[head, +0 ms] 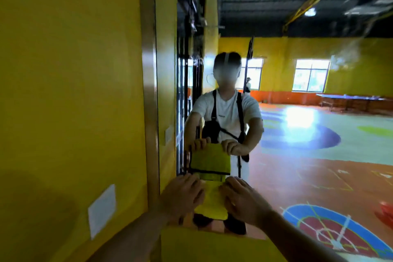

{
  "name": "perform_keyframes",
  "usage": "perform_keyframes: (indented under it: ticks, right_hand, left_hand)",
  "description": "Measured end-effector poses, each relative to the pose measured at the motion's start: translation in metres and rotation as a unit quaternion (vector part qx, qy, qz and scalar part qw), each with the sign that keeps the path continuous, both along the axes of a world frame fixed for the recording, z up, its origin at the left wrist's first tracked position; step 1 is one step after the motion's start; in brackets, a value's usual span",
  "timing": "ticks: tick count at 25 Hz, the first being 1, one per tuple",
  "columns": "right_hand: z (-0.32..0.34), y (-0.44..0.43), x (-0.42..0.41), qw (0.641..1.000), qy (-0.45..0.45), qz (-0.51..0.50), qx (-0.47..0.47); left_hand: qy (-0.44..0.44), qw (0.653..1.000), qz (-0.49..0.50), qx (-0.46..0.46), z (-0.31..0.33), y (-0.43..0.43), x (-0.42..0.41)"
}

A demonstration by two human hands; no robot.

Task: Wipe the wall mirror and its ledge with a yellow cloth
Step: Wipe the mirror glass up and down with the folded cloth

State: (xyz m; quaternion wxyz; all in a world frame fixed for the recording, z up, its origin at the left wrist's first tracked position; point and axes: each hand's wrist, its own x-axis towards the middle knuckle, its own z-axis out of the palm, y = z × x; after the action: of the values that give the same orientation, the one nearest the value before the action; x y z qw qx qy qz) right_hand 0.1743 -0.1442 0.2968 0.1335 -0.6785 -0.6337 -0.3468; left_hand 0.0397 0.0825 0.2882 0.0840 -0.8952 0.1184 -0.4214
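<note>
**Desk:** What is the person doing in this frame?

**Photographer:** Standing at the wall mirror [297,134] with a yellow cloth [212,204] held low in front of the glass, near its left edge. The left hand [182,195] and right hand [242,200] each grip an upper corner. The reflection shows the fingers curled over the cloth's top edge, and the cloth hangs between the hands.

**Desk:** Is it wiping yet?

**Photographer:** It looks more like getting the cloth ready for a stroke on the lower glass. I cannot tell whether the cloth is touching the mirror.

**Desk:** What does the next move call for?

**Photographer:** Probably pressing the cloth flat and sweeping it across the glass. The yellow ledge [212,249] sits just below the hands and is not being touched, so that part seems left to do.
</note>
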Motion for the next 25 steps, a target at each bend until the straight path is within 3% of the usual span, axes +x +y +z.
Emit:
perform_keyframes:
  ticks: [4, 7, 11, 13, 18, 20, 23, 25]
  right_hand:
    - [0.113, 0.019, 0.006, 0.994, -0.092, 0.018, 0.063]
    - [0.186, 0.034, 0.01, 0.983, -0.153, 0.023, 0.101]
    - [0.264, 0.046, 0.015, 0.975, -0.168, 0.002, 0.144]
    - [0.303, 0.053, 0.019, 0.973, -0.178, -0.008, 0.148]
    - [0.381, 0.068, 0.016, 0.978, -0.125, -0.077, 0.149]
    - [0.415, 0.077, 0.006, 0.971, -0.11, -0.11, 0.182]
    - [0.473, 0.101, -0.006, 0.963, -0.098, -0.115, 0.224]
    - [0.509, 0.12, -0.01, 0.966, -0.043, -0.095, 0.236]
  left_hand:
    - [-0.071, 0.996, 0.052, 0.025, 0.126, 0.015, 0.003]
    - [-0.047, 0.993, 0.108, 0.029, 0.205, 0.023, -0.004]
    - [-0.011, 0.997, 0.068, 0.022, 0.287, 0.028, -0.016]
    - [-0.051, 0.993, 0.077, 0.071, 0.323, 0.043, -0.014]
    - [-0.102, 0.98, 0.114, 0.13, 0.404, 0.065, -0.006]
    - [-0.135, 0.983, 0.106, 0.059, 0.438, 0.068, 0.001]
    - [-0.235, 0.96, 0.123, 0.096, 0.486, 0.082, 0.012]
    - [-0.248, 0.957, 0.145, 0.045, 0.517, 0.087, 0.019]
